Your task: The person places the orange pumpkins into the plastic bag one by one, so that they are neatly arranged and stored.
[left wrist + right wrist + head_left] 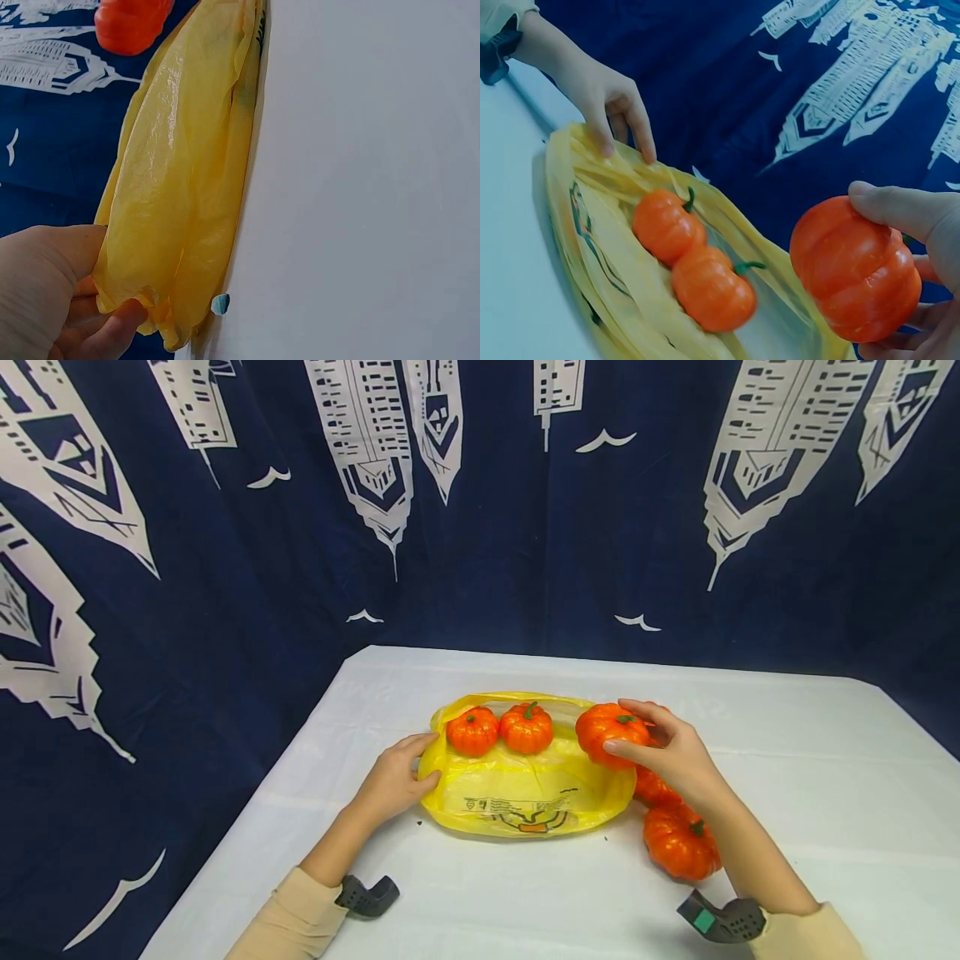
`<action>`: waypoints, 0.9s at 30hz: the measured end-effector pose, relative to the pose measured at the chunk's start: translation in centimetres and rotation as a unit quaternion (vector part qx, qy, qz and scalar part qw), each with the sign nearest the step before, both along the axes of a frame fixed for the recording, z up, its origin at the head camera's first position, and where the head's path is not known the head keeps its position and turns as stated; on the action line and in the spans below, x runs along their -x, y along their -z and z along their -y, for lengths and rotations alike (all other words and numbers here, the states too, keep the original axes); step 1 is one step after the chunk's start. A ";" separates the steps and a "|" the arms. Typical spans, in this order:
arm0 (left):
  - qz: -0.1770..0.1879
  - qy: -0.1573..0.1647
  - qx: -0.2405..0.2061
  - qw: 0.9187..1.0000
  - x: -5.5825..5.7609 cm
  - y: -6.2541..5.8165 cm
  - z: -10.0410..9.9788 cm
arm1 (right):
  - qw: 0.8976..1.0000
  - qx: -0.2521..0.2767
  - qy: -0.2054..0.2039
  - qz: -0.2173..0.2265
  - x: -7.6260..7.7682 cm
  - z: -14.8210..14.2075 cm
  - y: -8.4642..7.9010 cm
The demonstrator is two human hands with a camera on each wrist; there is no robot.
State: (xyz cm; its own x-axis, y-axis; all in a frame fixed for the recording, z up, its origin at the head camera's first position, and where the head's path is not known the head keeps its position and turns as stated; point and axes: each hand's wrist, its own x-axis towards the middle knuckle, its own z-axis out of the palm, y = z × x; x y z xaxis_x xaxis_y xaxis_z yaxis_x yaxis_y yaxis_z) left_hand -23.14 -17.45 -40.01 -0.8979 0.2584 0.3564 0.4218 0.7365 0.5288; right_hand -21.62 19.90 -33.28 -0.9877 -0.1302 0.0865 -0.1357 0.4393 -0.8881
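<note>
A yellow plastic bag (pixel 525 789) lies with its mouth open, and two small orange pumpkins (pixel 472 732) with green stems sit side by side in it. My left hand (pixel 393 781) holds the bag's left end, thumb and fingers at its edge; in the left wrist view the thin plastic (pixel 172 165) bunches by the fingers (pixel 124 326). My right hand (pixel 678 760) grips another orange pumpkin (pixel 855 270) between thumb and fingers. In the head view that pumpkin overlaps the bag's right end.
More orange pumpkins (pixel 681 843) stand on the white table (pixel 825 793) right of the bag, partly hidden by my right arm. A dark blue cloth (pixel 487 568) with white printed buildings hangs behind the table. Each wrist wears a dark camera mount (pixel 367 897).
</note>
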 end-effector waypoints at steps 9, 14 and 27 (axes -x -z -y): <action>-0.005 0.000 0.002 1.000 0.0 0.1 0.0 | 0.999 0.030 0.010 0.013 0.5 2.3 0.6; -0.003 0.001 0.000 1.000 0.0 0.0 0.0 | 0.999 0.038 0.022 0.016 1.0 3.3 1.3; -0.011 0.005 0.000 1.000 0.0 0.1 0.1 | 0.998 0.032 0.054 -0.002 1.9 5.4 2.9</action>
